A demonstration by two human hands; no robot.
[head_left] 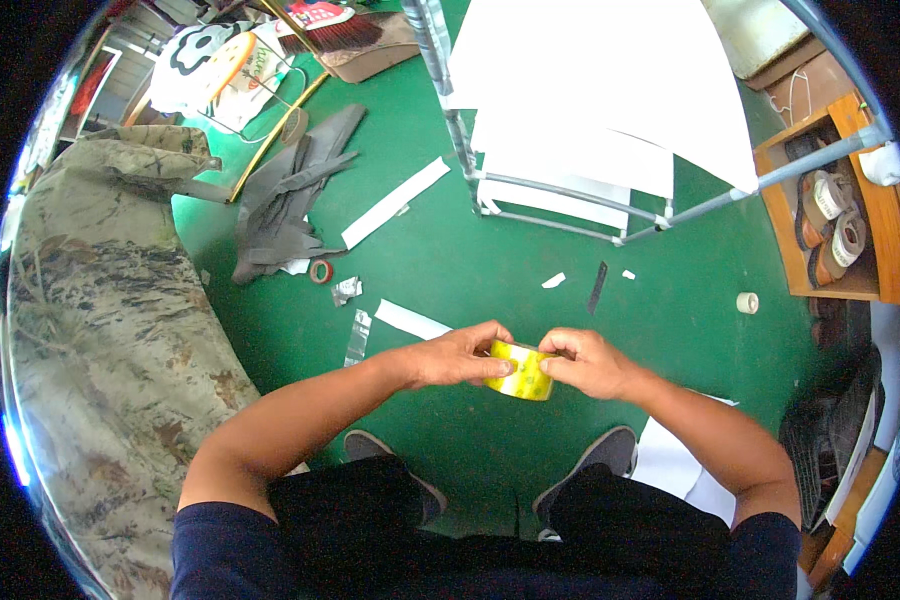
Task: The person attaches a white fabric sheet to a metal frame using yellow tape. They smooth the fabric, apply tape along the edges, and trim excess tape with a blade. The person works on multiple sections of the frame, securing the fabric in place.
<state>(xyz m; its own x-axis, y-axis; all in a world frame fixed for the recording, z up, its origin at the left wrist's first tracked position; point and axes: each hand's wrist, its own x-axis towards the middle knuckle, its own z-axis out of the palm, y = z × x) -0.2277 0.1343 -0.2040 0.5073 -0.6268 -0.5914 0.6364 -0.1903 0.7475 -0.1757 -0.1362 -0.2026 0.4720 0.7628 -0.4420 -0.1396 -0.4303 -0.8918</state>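
Observation:
Between my two hands is a roll of clear yellowish packing tape [522, 381], held up over the green floor. My left hand [460, 357] grips the roll's left side, thumb on its outer face and fingers behind the rim. At the right side, my right hand [590, 362] pinches the roll's edge between thumb and fingers. Whether a loose tape end is lifted cannot be made out. Below the roll, my two shoes [595, 462] rest on the floor.
A pipe frame [570, 190] with white sheets [560, 90] stands ahead. Grey cloth scraps [295, 190], white strips [400, 202], a small red tape roll [320, 271] and a white roll [747, 302] lie on the floor. Left is a camouflage-covered seat [110, 330]; right, a wooden shoe cabinet [875, 200].

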